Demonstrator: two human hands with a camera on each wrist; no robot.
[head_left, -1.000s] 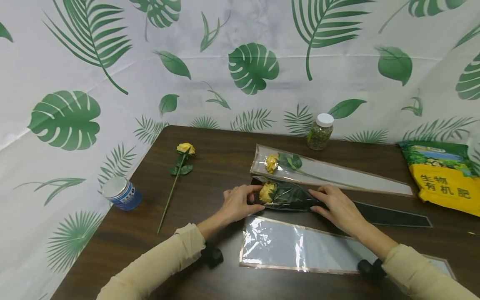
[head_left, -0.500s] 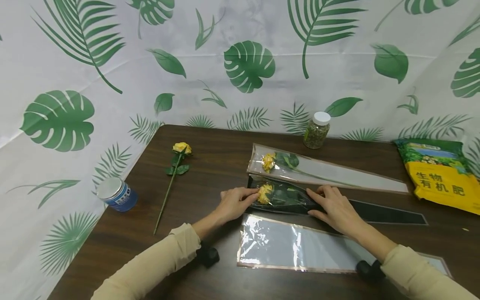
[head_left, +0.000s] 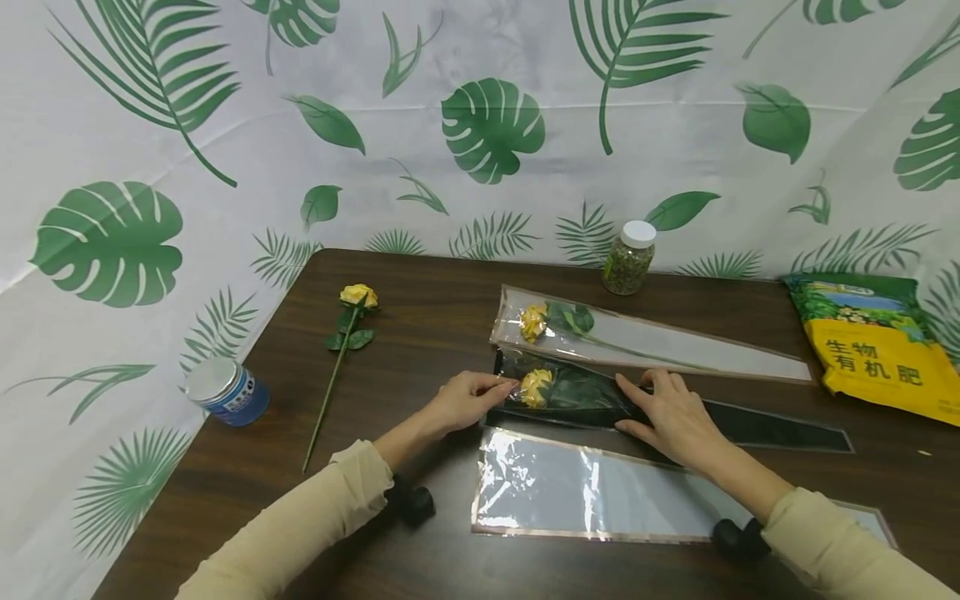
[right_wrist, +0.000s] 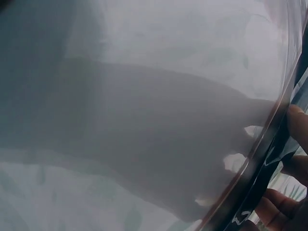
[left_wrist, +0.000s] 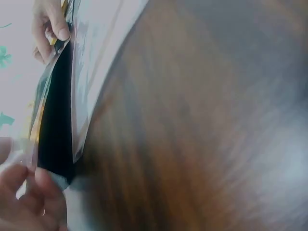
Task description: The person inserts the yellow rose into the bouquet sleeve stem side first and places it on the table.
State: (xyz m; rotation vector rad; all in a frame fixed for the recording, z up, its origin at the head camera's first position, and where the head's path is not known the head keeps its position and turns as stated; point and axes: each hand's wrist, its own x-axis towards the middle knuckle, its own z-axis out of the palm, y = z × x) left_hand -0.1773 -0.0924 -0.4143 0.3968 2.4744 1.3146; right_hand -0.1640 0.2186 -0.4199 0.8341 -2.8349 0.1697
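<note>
At far left a blue tin [head_left: 227, 392] sat at the brown table [head_left: 427, 333]'s edge, and right of it lay a loose yellow rose [head_left: 337, 367]. The left hand [head_left: 463, 402] pinched clear film at the wide end of a black sleeve [head_left: 761, 424]. Inside this sleeve, between both hands, lay a second rose [head_left: 536, 388]. Behind it was a pale sleeve [head_left: 693, 346] holding another; in front, a glossy sleeve [head_left: 637, 492]. A lidded jar [head_left: 628, 260] stood farther back. The right hand [head_left: 678, 417] gripped the black sleeve, thumb apart from forefinger; a yellow-green bag [head_left: 873, 346] lay rightmost.
</note>
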